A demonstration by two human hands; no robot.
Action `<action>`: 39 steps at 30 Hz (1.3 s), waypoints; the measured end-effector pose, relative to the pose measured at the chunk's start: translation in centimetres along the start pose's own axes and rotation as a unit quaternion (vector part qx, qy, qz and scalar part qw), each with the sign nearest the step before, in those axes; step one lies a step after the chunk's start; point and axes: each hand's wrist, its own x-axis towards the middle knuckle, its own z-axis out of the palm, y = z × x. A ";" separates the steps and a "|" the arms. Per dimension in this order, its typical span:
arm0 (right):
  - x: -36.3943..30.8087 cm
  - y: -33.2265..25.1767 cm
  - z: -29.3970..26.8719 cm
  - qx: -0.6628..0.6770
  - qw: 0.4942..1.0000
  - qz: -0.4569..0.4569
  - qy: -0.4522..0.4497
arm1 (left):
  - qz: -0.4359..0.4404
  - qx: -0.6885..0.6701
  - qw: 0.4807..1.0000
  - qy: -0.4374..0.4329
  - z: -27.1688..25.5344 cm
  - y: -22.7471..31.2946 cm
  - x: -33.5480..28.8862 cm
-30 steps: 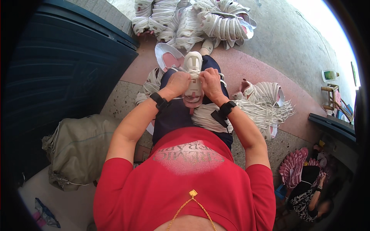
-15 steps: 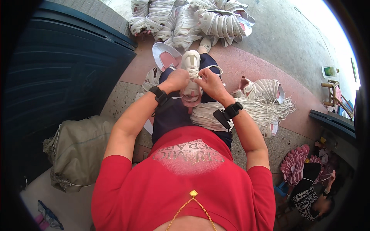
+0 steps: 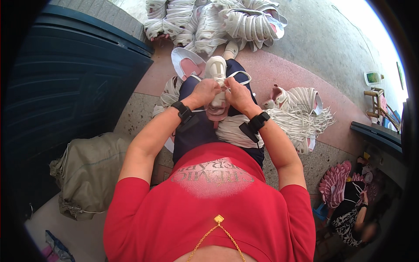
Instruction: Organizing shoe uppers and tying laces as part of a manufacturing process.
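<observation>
head view: one cream shoe (image 3: pixel 216 65) lies directly beneath the fingers of both hands, on the dark trousers (image 3: pixel 192 131), its toe pointing away from the torso and its pink heel end just on the torso side of the fingers. left hand (image 3: pixel 205 93): fingers curled inward over the lacing area; the back of the hand hides the tips, so it cannot be told whether they pinch anything. right hand (image 3: pixel 238 94): thumb and index finger pressed together, pinching the white lace (image 3: pixel 244 79) near the shoe's centre line. a loop of this lace extends outward to the right of the right fingers. the fingertips of the two hands are close together; contact between them cannot be confirmed. each wrist carries a black band, set back from the fingers.

surrounding items: a bundle of white cords (image 3: pixel 235 132) lies on the torso side of the right fingers. a row of white shoe uppers (image 3: pixel 297 100) lies to the right of the right fingers, well apart. a white-and-pink upper (image 3: pixel 188 64) lies beyond the left fingers, slightly left. stacked uppers (image 3: pixel 209 28) lie farther beyond both hands. a grey-green sack (image 3: pixel 94 170) lies well to the left of the left fingers, nearer the torso.
</observation>
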 end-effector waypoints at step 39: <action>-0.1 -1.9 -6.2 0.249 0.965 0.019 -0.084 | 0.079 0.110 0.991 0.022 -0.4 2.7 -0.1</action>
